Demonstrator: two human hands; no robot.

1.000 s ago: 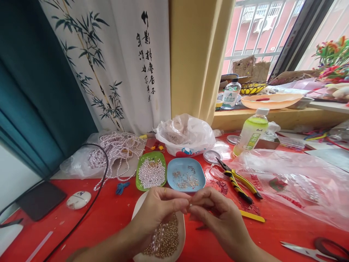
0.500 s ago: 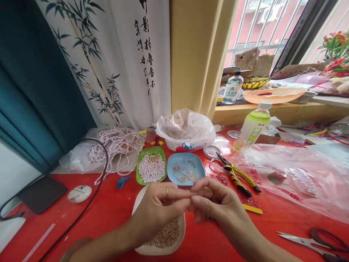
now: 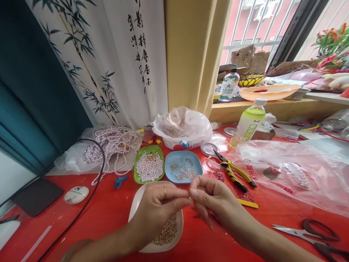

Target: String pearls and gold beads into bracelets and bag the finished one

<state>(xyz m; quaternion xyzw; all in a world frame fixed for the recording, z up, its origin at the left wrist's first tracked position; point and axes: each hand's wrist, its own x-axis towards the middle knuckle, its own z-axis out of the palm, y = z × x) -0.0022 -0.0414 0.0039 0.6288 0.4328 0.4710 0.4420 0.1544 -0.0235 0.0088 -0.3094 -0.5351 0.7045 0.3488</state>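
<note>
My left hand (image 3: 163, 203) is over a white dish of small gold beads (image 3: 167, 231), thumb and forefinger pinched together. Its fingertips meet those of my right hand (image 3: 208, 196), which is also closed in a pinch. Whatever sits between the fingertips is too small to make out. Just beyond the hands, a blue dish (image 3: 169, 178) carries small metal findings. To its left, a green dish (image 3: 135, 174) holds white and pale pearl beads (image 3: 149, 167).
Yellow-black pliers (image 3: 234, 171) and a yellow strip (image 3: 248, 203) lie right of the hands, with scissors (image 3: 305, 233) nearer the front. A drink bottle (image 3: 249, 123) stands behind a pink plastic bag (image 3: 300, 174). Pearl strands (image 3: 114, 143) and a black cable (image 3: 102, 160) are on the left.
The view has shifted slightly. Both hands stay together at the fingertips; the right hand's lower fingers have loosened and extended downward.
</note>
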